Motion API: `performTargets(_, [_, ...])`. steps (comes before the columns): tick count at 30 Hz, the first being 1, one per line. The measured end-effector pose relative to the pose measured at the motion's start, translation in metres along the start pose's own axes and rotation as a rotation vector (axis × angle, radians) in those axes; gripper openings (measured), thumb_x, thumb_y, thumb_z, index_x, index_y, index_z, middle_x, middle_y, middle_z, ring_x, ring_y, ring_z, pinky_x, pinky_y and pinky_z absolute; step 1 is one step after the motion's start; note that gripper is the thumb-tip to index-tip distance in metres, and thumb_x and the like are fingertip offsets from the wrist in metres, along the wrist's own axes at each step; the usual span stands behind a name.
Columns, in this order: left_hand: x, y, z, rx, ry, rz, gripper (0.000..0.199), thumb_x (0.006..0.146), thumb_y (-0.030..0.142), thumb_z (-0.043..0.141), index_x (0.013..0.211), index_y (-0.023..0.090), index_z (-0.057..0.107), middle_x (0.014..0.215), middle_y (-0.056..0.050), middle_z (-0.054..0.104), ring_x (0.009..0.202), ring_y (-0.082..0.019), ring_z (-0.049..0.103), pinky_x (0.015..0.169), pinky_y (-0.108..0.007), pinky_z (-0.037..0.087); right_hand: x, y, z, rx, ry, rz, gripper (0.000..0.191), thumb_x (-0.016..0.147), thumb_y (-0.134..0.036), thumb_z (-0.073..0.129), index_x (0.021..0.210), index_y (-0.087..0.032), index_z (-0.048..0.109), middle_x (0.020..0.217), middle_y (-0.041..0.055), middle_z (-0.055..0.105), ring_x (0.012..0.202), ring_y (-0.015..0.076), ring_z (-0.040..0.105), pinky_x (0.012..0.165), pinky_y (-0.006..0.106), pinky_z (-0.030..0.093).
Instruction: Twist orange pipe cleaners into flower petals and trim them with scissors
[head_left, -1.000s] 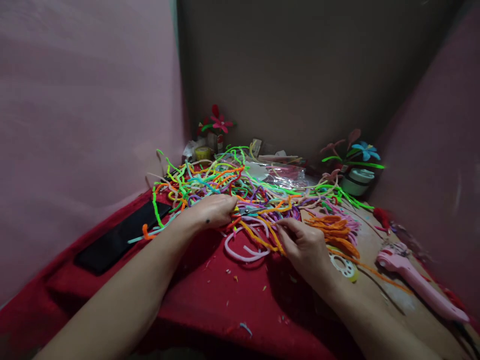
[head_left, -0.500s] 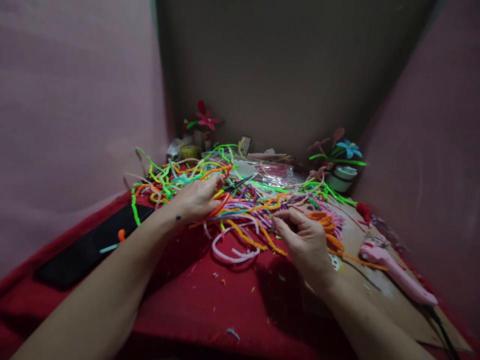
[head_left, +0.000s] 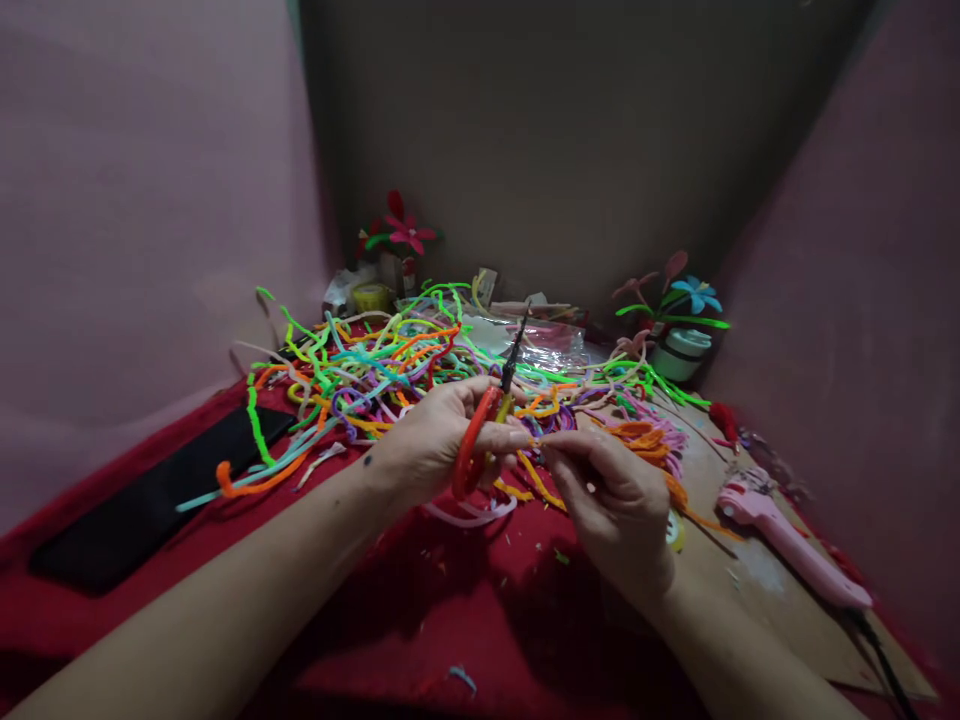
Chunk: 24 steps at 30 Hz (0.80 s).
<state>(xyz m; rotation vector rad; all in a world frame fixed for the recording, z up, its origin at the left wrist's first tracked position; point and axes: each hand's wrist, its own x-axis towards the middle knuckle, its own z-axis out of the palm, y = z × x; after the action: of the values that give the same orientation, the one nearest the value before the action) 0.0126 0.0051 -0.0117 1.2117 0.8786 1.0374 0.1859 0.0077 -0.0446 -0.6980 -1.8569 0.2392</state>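
My left hand (head_left: 431, 435) is closed round a pair of scissors (head_left: 471, 450) with red and yellow handles. The dark blades point up and away from me. Close to its fingertips, my right hand (head_left: 611, 495) has thumb and forefinger pinched together. A tiny orange bit (head_left: 533, 441) shows between the two hands; what the right fingers hold is too small to make out. Behind the hands spreads a tangled heap of coloured pipe cleaners (head_left: 390, 370), with a bundle of orange pipe cleaners (head_left: 641, 438) to the right.
A pink glue gun (head_left: 795, 540) lies on a board (head_left: 810, 630) at right. On the left is a flat black object (head_left: 157, 500). Pipe-cleaner flowers (head_left: 409, 235) and a blue flower (head_left: 697, 293) stand at the back, near a clear plastic bag (head_left: 551, 345). Scraps dot the red cloth (head_left: 390, 620).
My left hand has moved right and nearer to my right hand, and the scissors have turned from pointing rightward to pointing upward. My right hand stays pinched in nearly the same place.
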Motion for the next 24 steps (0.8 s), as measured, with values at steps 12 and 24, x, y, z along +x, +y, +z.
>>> performTargets(12, [-0.002,-0.005,0.01,-0.193,0.056,-0.008,0.026,0.063,0.02,0.068,0.082,0.015,0.051,0.062,0.002,0.055,0.044,-0.008,0.051,0.04,-0.019,0.041,-0.003,-0.004,0.001,0.052,-0.078,0.023,0.013,0.078,-0.009,0.057,0.084,-0.019,0.061,0.066,-0.0011,0.058,0.059,0.0097,0.051,0.056,0.022,0.041])
performTargets(24, [-0.005,-0.006,0.015,-0.26,0.086,0.03,0.021,0.066,0.018,0.064,0.083,0.014,0.052,0.06,0.003,0.054,0.04,-0.007,0.048,0.038,-0.018,0.038,0.005,-0.01,0.003,0.614,-0.123,0.645,0.015,0.075,-0.03,0.063,0.072,-0.016,0.068,0.054,-0.0021,0.052,0.048,0.007,0.039,0.045,0.02,0.032])
